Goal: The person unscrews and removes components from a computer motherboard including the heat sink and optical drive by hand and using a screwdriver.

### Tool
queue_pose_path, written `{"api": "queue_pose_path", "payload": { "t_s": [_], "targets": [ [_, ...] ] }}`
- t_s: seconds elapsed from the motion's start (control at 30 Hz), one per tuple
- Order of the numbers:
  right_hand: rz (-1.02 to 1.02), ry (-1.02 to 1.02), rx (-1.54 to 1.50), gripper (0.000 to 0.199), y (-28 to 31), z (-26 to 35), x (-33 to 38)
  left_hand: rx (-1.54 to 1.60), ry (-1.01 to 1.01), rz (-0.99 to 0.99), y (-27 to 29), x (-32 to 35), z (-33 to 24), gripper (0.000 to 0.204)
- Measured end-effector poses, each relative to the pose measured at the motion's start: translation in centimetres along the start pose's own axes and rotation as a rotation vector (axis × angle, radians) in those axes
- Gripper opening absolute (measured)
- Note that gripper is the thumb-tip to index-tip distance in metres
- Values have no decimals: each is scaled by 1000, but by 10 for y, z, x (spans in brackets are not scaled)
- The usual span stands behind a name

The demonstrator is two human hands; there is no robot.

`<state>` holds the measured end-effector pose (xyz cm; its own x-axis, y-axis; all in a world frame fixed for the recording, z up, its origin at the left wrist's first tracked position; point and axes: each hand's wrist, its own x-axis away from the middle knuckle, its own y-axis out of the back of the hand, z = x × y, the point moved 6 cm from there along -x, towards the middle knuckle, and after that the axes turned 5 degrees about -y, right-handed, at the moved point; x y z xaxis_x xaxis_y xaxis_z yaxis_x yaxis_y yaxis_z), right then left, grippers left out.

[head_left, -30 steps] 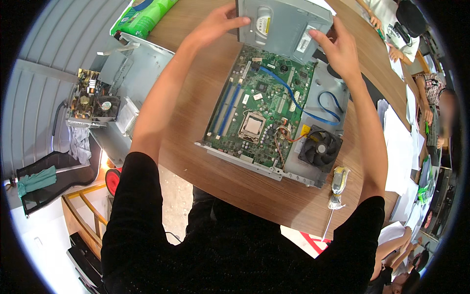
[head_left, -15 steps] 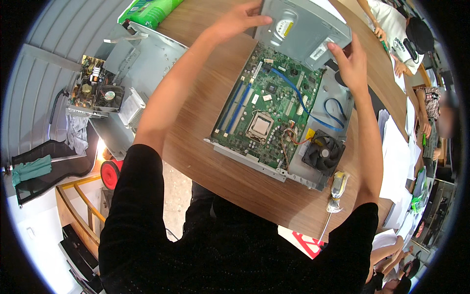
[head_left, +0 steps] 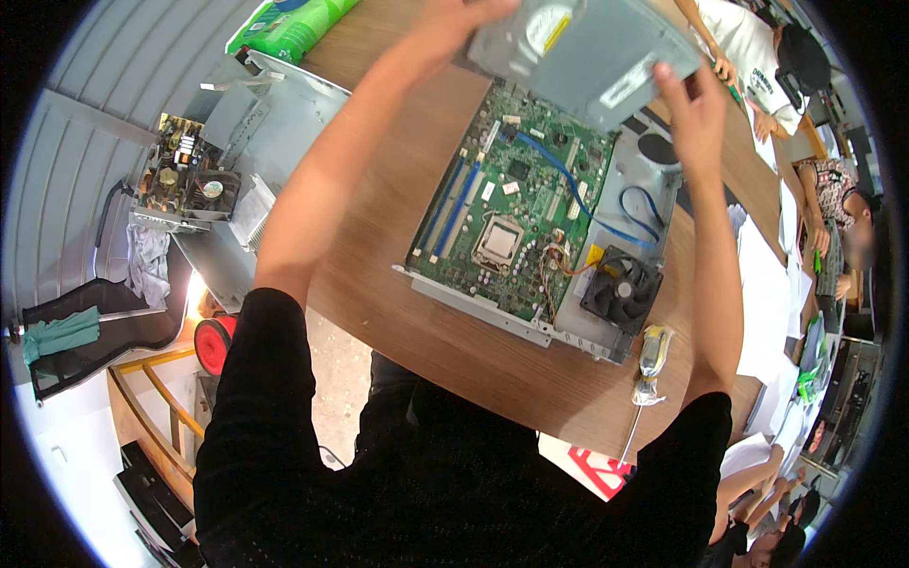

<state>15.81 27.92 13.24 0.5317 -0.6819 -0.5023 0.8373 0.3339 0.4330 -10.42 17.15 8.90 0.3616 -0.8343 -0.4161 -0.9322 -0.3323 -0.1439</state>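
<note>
- While my left hand (head_left: 459, 19) reaches to the grey metal panel (head_left: 592, 62) at its upper left, the thumb side stretches over that corner; the other fingers are blurred or cut off by the upper edge, so I cannot tell whether they pinch or spread.
- Below it, the green circuit board (head_left: 483, 194) lies flat in a metal tray (head_left: 478, 308), its blue-edged slots (head_left: 457, 208) pointing away from me and leaning right.
- Between my hands, the panel covers the tray's far end, labelled face toward me; its lower edge slopes down to the right and one corner points at me. Its far side is cut off, so I cannot tell its long axis.
- A looped blue cable (head_left: 575, 183) crosses from the board toward the tray's right side, with a black fan (head_left: 620, 289) at the near right corner.
- Beside that corner, my yellow-handled screwdriver (head_left: 653, 352) lies on the table (head_left: 454, 364), its shaft toward me.
- My right hand (head_left: 691, 104) pinches the panel's right edge, thumb flat on the face, fingers curled behind, the gap only the metal's thickness.
</note>
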Motion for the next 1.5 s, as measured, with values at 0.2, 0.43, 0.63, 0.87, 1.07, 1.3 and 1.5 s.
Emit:
{"api": "queue_pose_path", "payload": {
  "t_s": [0.2,0.43,0.63,0.87,1.07,1.3,1.5],
  "targets": [
    [-484,113,373,49,29,101,-22,192,-279,-208,-47,-7,-109,38],
    [-110,87,-560,50,-50,124,10,-638,-696,-480,-118,10,-144,35],
    [-83,-311,-1170,48,-51,70,3,-1038,-963,-92,-152,11,-101,31],
    [-196,-528,-1145,30,-36,-45,-38,-1070,-537,670,-173,-14,-48,44],
    [-97,-507,-986,41,-25,-96,-59,-759,-479,157,-49,-62,-84,49],
    [143,-354,-868,50,-41,-111,-53,-518,85,325,-13,-56,33,61],
    [254,-281,-780,56,-35,-106,-71,-489,81,366,-6,-79,61,58]
  ]
}}
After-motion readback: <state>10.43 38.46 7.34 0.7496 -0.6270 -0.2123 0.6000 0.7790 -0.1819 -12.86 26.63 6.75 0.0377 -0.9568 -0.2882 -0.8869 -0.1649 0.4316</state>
